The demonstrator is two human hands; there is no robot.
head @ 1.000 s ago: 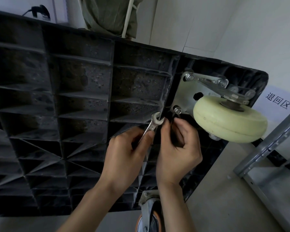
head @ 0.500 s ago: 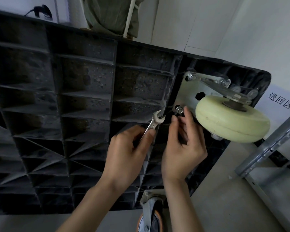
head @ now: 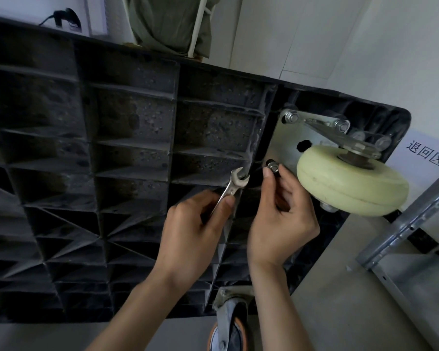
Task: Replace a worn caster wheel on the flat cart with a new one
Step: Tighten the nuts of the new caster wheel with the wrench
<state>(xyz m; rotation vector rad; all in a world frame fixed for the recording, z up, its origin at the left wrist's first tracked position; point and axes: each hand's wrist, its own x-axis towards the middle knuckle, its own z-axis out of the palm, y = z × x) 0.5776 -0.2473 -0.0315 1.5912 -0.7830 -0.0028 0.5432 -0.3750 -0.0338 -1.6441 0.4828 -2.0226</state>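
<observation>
— Two hands at the cart underside (head: 127, 153): what does each hold?

— Your left hand (head: 193, 231) grips the open-end wrench (head: 232, 190), its head lying against a rib, apart from the bolt. Your right hand (head: 280, 219) pinches the nut (head: 273, 167) at the mounting plate's (head: 284, 140) lower left corner.

— And the caster?

— Your cream wheel (head: 350, 183) sits bolted at the cart's corner; a second caster (head: 230, 325) shows at the lower edge.

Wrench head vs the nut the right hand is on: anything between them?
Head view: between the wrench head and the nut only the cart underside's dark rib edge shows. Right hand fingertips touch the nut; left hand grips the wrench.
</observation>
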